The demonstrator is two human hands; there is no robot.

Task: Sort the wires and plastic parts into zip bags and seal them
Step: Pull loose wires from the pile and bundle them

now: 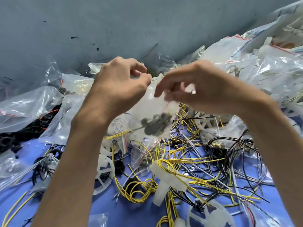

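Two hands hold a zip bag [152,112] at frame centre.
The left hand [119,84] pinches its top corner; the right hand [201,89] is blurred, grip unclear. The bag hangs below them, dark parts [155,125] inside.

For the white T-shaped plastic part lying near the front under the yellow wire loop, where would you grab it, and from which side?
Pinch the T-shaped part by its stem, coming from the near side. The stem looks bare and points back toward the person, while the yellow wires loop over the crossbar and would likely drag along.
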